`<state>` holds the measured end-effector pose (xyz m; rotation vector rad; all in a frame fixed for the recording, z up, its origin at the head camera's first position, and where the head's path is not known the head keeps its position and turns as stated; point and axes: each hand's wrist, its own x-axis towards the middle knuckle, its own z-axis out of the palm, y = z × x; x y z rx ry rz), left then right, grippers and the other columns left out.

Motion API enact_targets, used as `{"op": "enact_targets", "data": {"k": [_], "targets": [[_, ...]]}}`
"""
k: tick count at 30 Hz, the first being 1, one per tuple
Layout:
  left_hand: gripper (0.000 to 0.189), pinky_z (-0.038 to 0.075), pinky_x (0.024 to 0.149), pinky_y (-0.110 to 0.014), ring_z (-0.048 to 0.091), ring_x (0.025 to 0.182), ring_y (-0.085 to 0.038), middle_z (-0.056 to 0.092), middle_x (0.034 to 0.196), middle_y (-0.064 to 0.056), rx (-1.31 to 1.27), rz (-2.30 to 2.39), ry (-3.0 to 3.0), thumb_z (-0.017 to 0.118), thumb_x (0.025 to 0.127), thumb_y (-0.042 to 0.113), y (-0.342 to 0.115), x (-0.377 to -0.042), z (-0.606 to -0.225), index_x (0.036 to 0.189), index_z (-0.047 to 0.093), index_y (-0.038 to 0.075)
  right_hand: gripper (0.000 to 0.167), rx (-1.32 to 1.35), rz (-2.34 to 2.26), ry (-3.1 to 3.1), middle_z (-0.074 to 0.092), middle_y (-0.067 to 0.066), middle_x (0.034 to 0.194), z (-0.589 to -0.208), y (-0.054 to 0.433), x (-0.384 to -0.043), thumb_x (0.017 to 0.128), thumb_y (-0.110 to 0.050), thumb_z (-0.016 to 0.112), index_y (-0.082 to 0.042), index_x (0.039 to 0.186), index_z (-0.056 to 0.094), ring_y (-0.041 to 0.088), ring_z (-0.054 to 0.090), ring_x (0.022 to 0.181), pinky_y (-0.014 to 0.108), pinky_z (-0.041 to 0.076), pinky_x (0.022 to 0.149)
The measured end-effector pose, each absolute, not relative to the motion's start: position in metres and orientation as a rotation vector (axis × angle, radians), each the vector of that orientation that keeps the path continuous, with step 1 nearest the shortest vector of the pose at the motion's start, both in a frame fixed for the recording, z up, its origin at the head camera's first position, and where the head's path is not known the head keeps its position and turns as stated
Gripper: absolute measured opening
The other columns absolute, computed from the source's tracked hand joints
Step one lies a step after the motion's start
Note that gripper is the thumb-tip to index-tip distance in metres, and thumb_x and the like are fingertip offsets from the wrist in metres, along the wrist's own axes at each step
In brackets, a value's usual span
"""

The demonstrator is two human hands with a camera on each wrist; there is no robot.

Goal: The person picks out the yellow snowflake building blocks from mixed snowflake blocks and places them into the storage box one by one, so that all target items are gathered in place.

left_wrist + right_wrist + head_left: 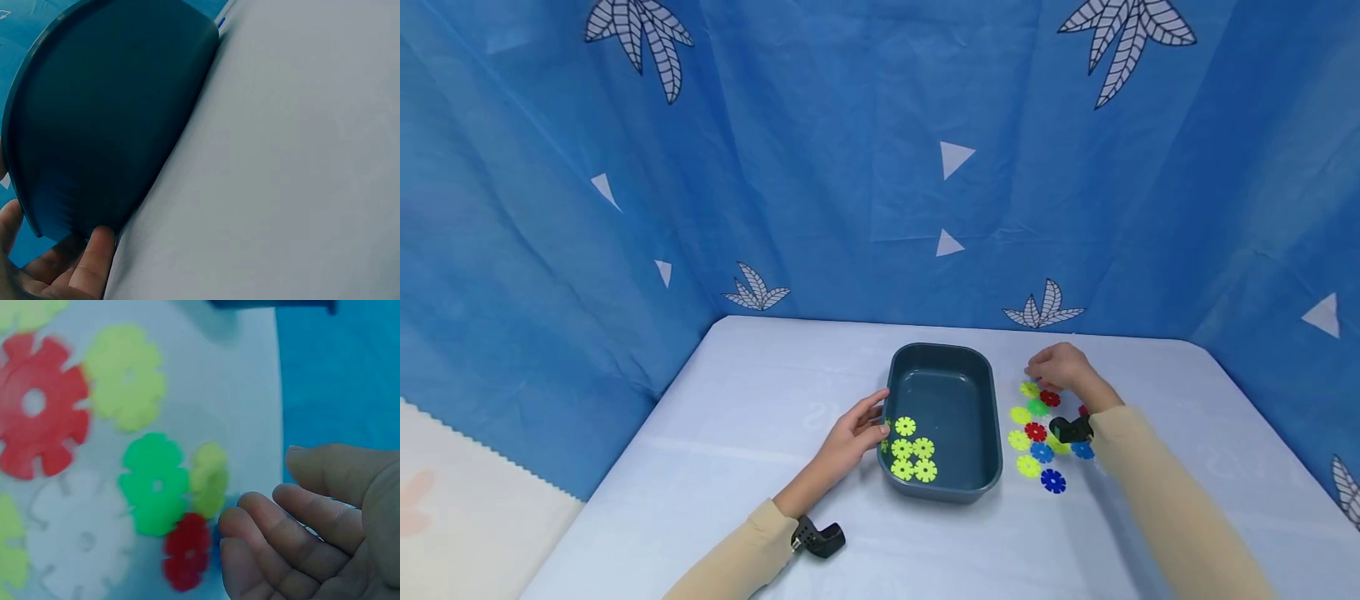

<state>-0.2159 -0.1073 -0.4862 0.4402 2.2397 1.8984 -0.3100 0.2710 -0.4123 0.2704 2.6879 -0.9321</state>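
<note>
My left hand (853, 429) rests against the left side of a dark blue-green bin (945, 493), its fingertips at the rim. In the left wrist view a fingertip (100, 240) meets the outer wall of the bin. Several yellow flower-shaped discs (902, 448) lie in the bin's near left part. My right hand (1060, 367) hovers at the far end of a group of loose discs, fingers loosely bent and nothing between them. Closest to its fingertips are a red disc (186, 552) and a small yellow disc (209, 480); a blue disc is partly hidden behind the fingers.
Right of the bin, more notched discs lie on the white table (925, 558): a green disc (1038, 407), a dark blue disc (1053, 481), and several yellow, red, blue and clear ones. A blue patterned curtain (865, 167) stands behind the table.
</note>
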Motion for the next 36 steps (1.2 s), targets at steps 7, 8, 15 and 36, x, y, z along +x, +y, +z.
{"op": "enact_targets", "data": {"k": [7, 8, 15, 36], "targets": [[0.062, 0.057, 0.104, -0.044, 0.052, 0.138, -0.041, 0.047, 0.154, -0.025, 0.437, 1.896, 2.242, 0.06, 0.099, 0.016, -0.108, -0.216, -0.486, 0.157, 0.04, 0.018, 0.045, 0.281, -0.869, 2.737, 0.063, 0.025, 0.118, -0.423, 0.272, -0.307, 0.094, -0.021, 0.071, 0.005, 0.13, 0.063, 0.028, 0.058, 0.092, 0.028, 0.056, 0.072], [0.062, 0.057, 0.104, -0.044, 0.052, 0.138, -0.041, 0.047, 0.154, -0.025, 0.436, 1.897, 2.243, 0.06, 0.099, 0.016, -0.108, -0.216, -0.485, 0.157, 0.04, 0.018, 0.044, 0.276, -0.856, 2.746, 0.063, 0.025, 0.119, -0.423, 0.272, -0.307, 0.094, -0.021, 0.072, 0.005, 0.128, 0.064, 0.028, 0.058, 0.093, 0.028, 0.057, 0.073], [0.061, 0.057, 0.104, -0.044, 0.052, 0.139, -0.041, 0.047, 0.154, -0.024, 0.433, 1.897, 2.244, 0.06, 0.099, 0.016, -0.107, -0.215, -0.484, 0.157, 0.041, 0.018, 0.046, 0.274, -0.776, 2.719, 0.059, 0.026, 0.121, -0.424, 0.27, -0.305, 0.084, -0.018, 0.082, 0.002, 0.122, 0.066, 0.032, 0.057, 0.096, 0.04, 0.06, 0.079], [0.061, 0.058, 0.103, -0.044, 0.053, 0.138, -0.042, 0.048, 0.153, -0.025, 0.435, 1.9, 2.229, 0.06, 0.099, 0.014, -0.108, -0.217, -0.485, 0.157, 0.04, 0.018, 0.032, 0.262, -0.893, 2.678, 0.059, 0.017, 0.104, -0.432, 0.275, -0.303, 0.088, -0.02, 0.078, -0.004, 0.111, 0.063, 0.027, 0.055, 0.089, 0.031, 0.054, 0.069]]}}
